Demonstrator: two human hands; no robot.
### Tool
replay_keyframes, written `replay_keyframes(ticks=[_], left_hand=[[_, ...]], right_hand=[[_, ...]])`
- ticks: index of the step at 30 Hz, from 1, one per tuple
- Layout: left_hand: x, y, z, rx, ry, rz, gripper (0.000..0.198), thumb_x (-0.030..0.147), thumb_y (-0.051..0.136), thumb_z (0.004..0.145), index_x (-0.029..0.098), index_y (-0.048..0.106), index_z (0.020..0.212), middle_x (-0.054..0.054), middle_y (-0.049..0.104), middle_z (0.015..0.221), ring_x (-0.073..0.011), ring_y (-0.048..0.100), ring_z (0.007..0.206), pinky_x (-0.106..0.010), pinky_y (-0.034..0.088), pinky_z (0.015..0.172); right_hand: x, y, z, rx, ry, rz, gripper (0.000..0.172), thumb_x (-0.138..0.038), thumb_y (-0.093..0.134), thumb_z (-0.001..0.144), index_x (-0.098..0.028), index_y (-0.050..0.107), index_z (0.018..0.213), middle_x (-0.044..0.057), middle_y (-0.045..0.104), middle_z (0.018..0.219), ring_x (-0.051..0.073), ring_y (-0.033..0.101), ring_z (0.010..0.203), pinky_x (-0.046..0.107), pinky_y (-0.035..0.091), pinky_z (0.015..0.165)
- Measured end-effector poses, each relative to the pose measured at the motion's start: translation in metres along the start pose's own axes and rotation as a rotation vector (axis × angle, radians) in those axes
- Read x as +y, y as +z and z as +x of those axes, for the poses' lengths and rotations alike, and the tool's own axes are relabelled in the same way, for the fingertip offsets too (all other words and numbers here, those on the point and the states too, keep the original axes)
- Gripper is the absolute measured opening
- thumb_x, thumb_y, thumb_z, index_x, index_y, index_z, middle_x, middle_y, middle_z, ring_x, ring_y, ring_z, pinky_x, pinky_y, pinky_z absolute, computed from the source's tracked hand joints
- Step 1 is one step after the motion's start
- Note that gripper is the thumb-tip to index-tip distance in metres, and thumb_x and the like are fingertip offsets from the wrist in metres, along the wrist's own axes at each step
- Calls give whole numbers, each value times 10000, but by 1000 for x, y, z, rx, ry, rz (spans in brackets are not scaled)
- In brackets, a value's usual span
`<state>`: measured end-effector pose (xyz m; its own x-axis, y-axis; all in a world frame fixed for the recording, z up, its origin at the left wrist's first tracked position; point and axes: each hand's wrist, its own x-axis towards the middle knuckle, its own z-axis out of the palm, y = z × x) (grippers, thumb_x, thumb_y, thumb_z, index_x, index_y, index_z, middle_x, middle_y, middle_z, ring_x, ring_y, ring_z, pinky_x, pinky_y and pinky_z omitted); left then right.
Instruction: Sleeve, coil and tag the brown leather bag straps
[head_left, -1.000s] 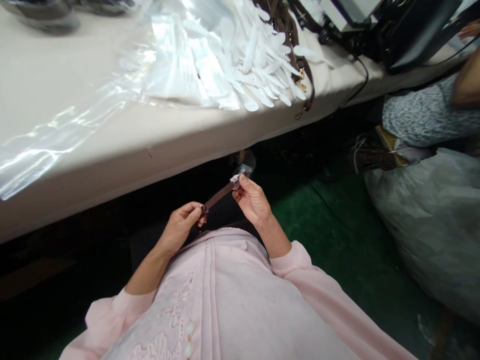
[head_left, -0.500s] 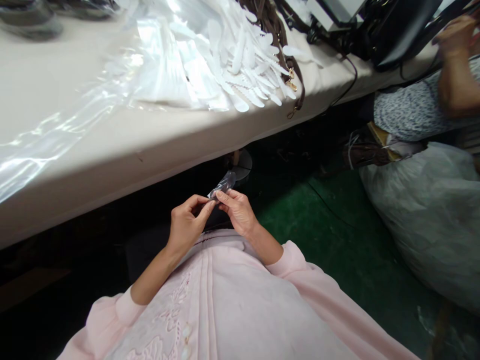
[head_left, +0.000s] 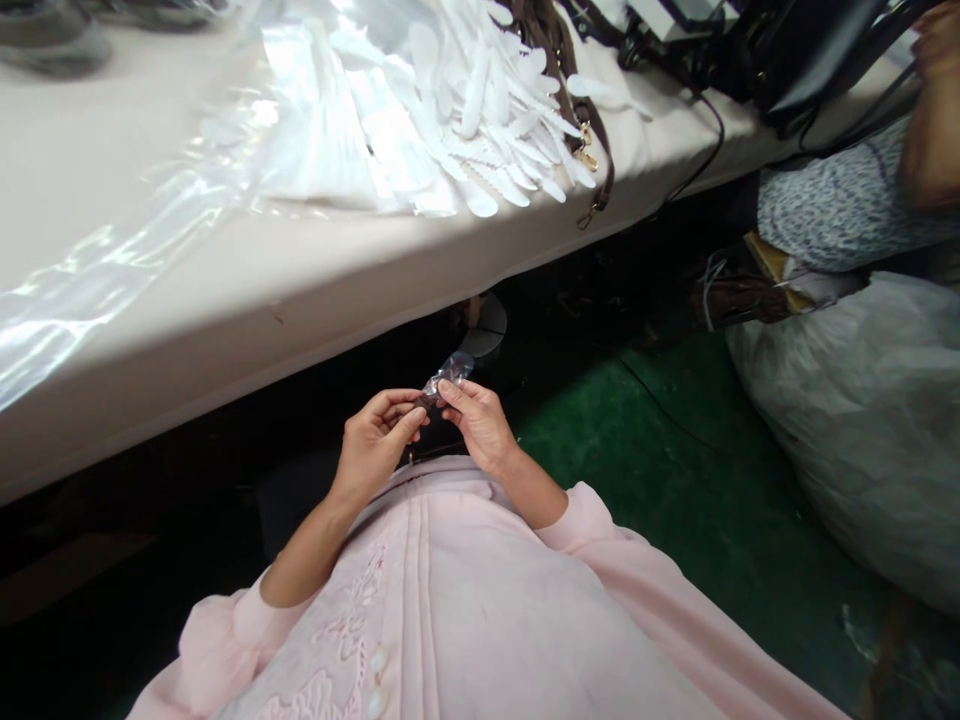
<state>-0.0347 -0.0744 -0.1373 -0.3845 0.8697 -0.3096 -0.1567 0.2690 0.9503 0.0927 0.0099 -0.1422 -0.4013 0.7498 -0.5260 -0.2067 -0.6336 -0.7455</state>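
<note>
My two hands meet in front of my waist, below the table edge. My left hand point(head_left: 375, 440) pinches a narrow dark brown strap point(head_left: 426, 402) between thumb and fingertips. My right hand point(head_left: 480, 425) is closed, its thumb pressing a crumpled clear plastic sleeve point(head_left: 456, 368) around the strap's end. The sleeve sticks up past the right fingertips. A thin dark length with a small glint of metal hangs below the hands near my lap; whether it belongs to the same strap is unclear.
On the cream-covered table point(head_left: 360, 270) lie clear plastic bags point(head_left: 315, 120), a heap of white paddle-ended strips point(head_left: 487, 130) and brown straps with gold clasps point(head_left: 589, 150). A large translucent sack point(head_left: 862, 420) stands at right, near another person's arm point(head_left: 930, 130). Black equipment point(head_left: 802, 60) sits behind.
The plastic sleeve has crumpled and sits shorter above my right fingers. More brown strap shows between my hands. At right, the other person's arm has shifted toward the frame edge.
</note>
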Motion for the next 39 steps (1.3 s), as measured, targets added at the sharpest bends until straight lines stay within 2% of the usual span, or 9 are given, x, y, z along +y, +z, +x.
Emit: replay_keyframes(ticks=[4, 7, 14, 18, 23, 28, 33, 37, 39], left_hand=[[-4, 4, -3, 111, 130, 192, 339, 390, 716, 843, 172, 662, 1096, -44, 723, 876, -151, 661, 679, -250, 535, 623], [-2, 7, 1, 123, 208, 305, 367, 375, 699, 860, 179, 634, 1164, -30, 718, 859, -151, 669, 688, -257, 541, 668], [10, 11, 14, -57, 116, 33, 450, 384, 702, 854, 155, 581, 1222, -6, 682, 797, -125, 642, 648, -238, 530, 627], [15, 12, 16, -34, 2, -101, 361, 395, 769, 794, 138, 647, 1017, 1, 669, 678, -88, 551, 530, -192, 451, 516], [18, 11, 15, -3, -5, -98, 294, 382, 800, 763, 146, 647, 847, 13, 641, 610, -73, 510, 488, -172, 393, 469], [13, 12, 14, 8, 62, -17, 297, 396, 779, 781, 149, 639, 868, -8, 659, 676, -114, 592, 571, -190, 438, 493], [7, 8, 17, -50, 60, -104, 532, 356, 753, 812, 176, 535, 1263, 19, 664, 729, -92, 545, 529, -191, 426, 494], [5, 5, 16, -64, 63, -95, 338, 350, 731, 831, 140, 658, 1085, -27, 685, 787, -94, 565, 593, -202, 438, 533], [5, 5, 15, -20, 59, -119, 311, 333, 749, 815, 131, 664, 1036, -19, 680, 764, -81, 544, 575, -197, 428, 533]], right_hand=[[12, 6, -2, 5, -17, -51, 273, -395, 824, 700, -159, 757, 822, 12, 677, 803, 91, 565, 699, 207, 416, 612], [15, 9, -3, 20, -54, -72, 267, -390, 813, 714, -162, 756, 838, 10, 685, 815, 89, 561, 689, 211, 416, 613], [-5, 2, 3, -7, -64, 20, 261, -374, 837, 690, -167, 759, 829, 16, 696, 835, 103, 583, 725, 219, 418, 634], [-15, -2, 5, -42, -112, -69, 245, -381, 827, 715, -173, 772, 832, 19, 695, 830, 110, 575, 744, 226, 418, 651], [-16, 0, 3, -59, -187, -219, 252, -395, 803, 736, -184, 787, 874, 15, 711, 850, 107, 540, 713, 236, 414, 650], [-11, 2, -2, -91, -199, -322, 282, -439, 739, 796, -180, 779, 903, 9, 681, 795, 105, 534, 675, 233, 411, 625], [-8, 3, -2, -153, -177, -372, 365, -528, 712, 793, -167, 752, 832, 16, 644, 740, 124, 560, 702, 233, 429, 611], [1, 0, -2, -234, -138, -423, 468, -613, 602, 851, -163, 729, 824, 33, 638, 785, 138, 579, 728, 239, 464, 596], [6, -2, -4, -197, -194, -484, 422, -567, 571, 897, -176, 728, 894, 36, 651, 821, 145, 598, 759, 248, 484, 629]])
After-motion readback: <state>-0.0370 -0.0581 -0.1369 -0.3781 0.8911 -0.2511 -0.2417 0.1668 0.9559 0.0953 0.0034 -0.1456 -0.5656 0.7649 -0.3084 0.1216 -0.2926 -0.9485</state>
